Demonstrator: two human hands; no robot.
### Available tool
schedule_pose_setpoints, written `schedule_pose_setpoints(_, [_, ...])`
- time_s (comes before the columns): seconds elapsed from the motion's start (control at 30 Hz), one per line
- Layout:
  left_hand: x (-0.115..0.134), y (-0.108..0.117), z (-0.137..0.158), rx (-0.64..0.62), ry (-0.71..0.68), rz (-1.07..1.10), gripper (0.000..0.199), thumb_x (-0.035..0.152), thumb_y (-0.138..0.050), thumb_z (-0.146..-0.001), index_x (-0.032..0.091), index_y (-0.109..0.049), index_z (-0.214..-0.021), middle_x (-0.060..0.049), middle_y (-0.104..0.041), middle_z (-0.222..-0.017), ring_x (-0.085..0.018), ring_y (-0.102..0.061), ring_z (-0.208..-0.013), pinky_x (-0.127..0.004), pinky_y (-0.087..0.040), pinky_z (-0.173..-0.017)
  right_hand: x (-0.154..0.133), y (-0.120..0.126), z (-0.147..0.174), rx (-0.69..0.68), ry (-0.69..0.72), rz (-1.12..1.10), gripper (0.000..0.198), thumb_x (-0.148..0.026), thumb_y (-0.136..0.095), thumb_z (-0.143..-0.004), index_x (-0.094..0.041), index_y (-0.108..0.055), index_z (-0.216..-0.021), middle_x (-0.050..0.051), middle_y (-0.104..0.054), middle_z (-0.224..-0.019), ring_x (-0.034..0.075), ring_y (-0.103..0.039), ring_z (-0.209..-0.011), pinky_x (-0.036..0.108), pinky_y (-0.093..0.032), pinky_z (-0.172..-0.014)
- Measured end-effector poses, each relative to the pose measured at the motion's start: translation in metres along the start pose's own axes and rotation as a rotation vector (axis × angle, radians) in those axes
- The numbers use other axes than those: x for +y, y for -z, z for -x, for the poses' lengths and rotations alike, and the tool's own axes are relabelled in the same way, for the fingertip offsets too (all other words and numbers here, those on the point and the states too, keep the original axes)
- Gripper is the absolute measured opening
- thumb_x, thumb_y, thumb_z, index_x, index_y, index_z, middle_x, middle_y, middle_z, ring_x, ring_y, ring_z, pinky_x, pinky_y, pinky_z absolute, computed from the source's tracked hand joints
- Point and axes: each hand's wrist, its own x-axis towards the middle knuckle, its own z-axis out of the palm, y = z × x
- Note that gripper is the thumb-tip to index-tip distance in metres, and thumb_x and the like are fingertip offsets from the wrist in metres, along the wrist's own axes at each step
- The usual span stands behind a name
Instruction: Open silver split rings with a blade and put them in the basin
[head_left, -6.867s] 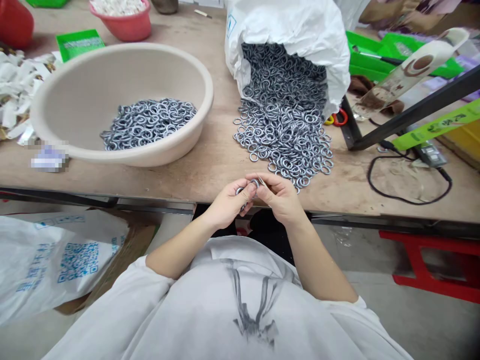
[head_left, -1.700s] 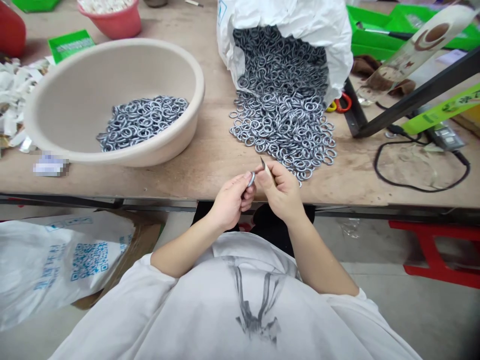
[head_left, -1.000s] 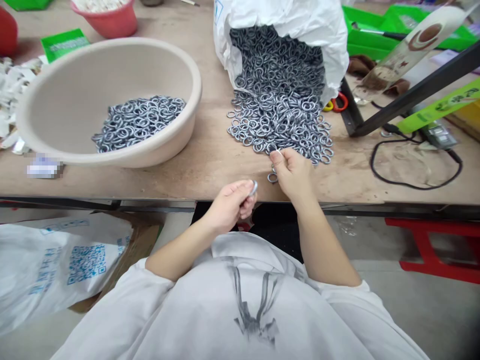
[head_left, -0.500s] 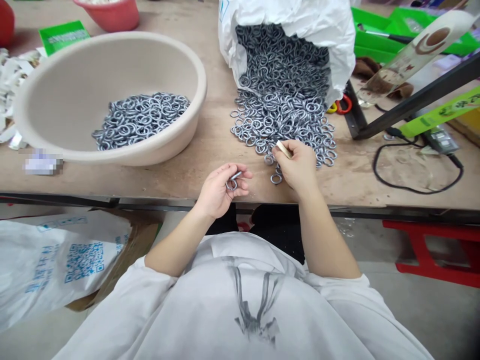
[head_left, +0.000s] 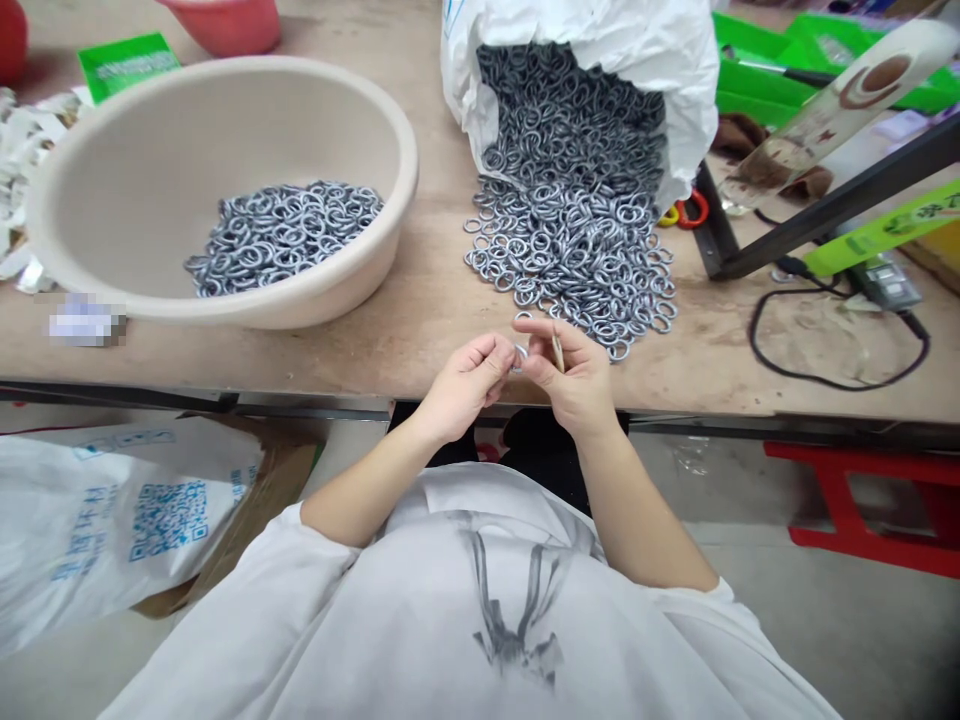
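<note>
My left hand (head_left: 469,385) is closed, thumb and fingertips pinching a grey metal ring (head_left: 519,354) near the table's front edge. Fingers of my right hand (head_left: 576,380) almost meet it at the ring's other side, the index finger stretched above. A small, thin, pale piece (head_left: 557,350), its kind unclear, is held between the fingers of my right hand. Just beyond both hands, a pile of grey rings (head_left: 570,240) spills out of a white sack (head_left: 690,90). How many rings my left hand holds is hidden.
To the left stands a wide beige basin (head_left: 401,220) with many rings inside. A black metal frame (head_left: 832,205), a black cable (head_left: 757,345) and green trays (head_left: 750,100) lie at the right. A red stool (head_left: 832,500) is below the table.
My right hand has come back from the pile toward the table edge, still with the pale piece. My left hand has moved slightly right and its fingers have closed; the hands now meet at a ring.
</note>
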Motion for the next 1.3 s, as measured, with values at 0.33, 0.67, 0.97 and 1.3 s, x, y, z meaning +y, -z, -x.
schedule_pose_setpoints(0.33, [-0.002,-0.008,0.005,0.001,0.053,0.066,0.050,0.062,-0.077,-0.072,0.016,-0.056,-0.077,0.007,-0.036,-0.059,-0.004,-0.026,-0.046,-0.017,-0.018,-0.042,-0.003,-0.019,0.005,0.038,-0.043,-0.156,0.047,-0.061,-0.084,-0.064,-0.024,-0.067,-0.088,-0.001,-0.062,-0.079,0.016,-0.059,-0.071,0.032,-0.051,-0.067])
schedule_pose_setpoints(0.67, [-0.004,-0.005,0.006,0.033,-0.073,-0.006,0.057,0.069,-0.068,-0.077,0.017,-0.048,-0.065,0.005,-0.037,-0.058,-0.005,-0.028,-0.049,-0.019,-0.021,-0.044,-0.020,-0.006,0.007,0.028,0.006,0.132,0.054,-0.074,-0.056,-0.084,-0.022,-0.059,-0.076,0.000,-0.055,-0.066,0.014,-0.050,-0.060,0.029,-0.040,-0.057])
schedule_pose_setpoints(0.97, [-0.002,-0.004,0.007,0.104,-0.076,0.039,0.058,0.068,-0.071,-0.075,0.016,-0.047,-0.064,0.005,-0.034,-0.058,-0.005,-0.028,-0.049,-0.017,-0.023,-0.044,-0.033,-0.010,0.022,-0.106,0.262,0.502,0.054,-0.063,-0.046,-0.096,-0.022,-0.047,-0.061,-0.002,-0.043,-0.057,0.013,-0.040,-0.056,0.030,-0.029,-0.055])
schedule_pose_setpoints(1.3, [0.004,-0.006,0.016,0.002,-0.050,0.023,0.055,0.067,-0.070,-0.077,0.016,-0.051,-0.065,0.004,-0.045,-0.056,-0.005,-0.037,-0.046,-0.019,-0.032,-0.045,0.001,0.009,-0.019,0.044,-0.035,0.768,0.036,-0.054,-0.057,-0.094,-0.021,-0.070,-0.088,0.005,-0.066,-0.081,0.020,-0.058,-0.073,0.030,-0.036,-0.063])
